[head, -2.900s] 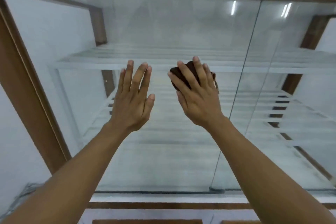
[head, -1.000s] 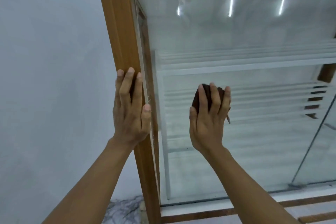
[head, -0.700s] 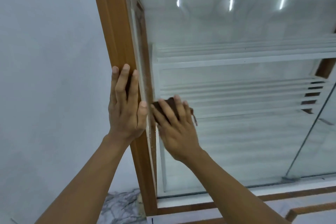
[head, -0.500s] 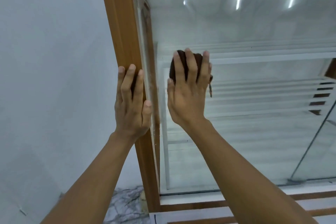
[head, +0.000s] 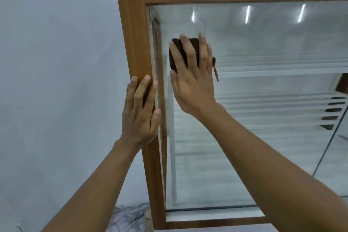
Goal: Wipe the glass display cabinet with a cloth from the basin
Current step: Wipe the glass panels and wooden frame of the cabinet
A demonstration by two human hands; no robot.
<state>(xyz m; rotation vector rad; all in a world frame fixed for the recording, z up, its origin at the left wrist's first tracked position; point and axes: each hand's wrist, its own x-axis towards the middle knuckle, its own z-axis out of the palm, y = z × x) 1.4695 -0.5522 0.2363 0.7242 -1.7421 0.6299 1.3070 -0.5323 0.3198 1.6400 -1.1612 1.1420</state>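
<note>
The glass display cabinet has a glass front [head: 273,43] set in a brown wooden frame [head: 131,30]. My right hand [head: 194,88] presses a dark brown cloth [head: 194,50] flat against the upper left of the glass, fingers spread straight over it. A frayed strand of the cloth hangs down by my little finger. My left hand [head: 140,117] lies flat on the frame's left post, fingers straight, thumb at the glass edge. It holds nothing.
White slatted shelves [head: 273,73] show behind the glass. A vertical seam [head: 327,149] between glass panels runs at the right. A plain grey wall [head: 56,81] stands to the left of the cabinet, with marbled floor [head: 128,216] below.
My right hand has slid the cloth from low beside the frame up the left side of the glass. My left hand has stayed on the wooden post.
</note>
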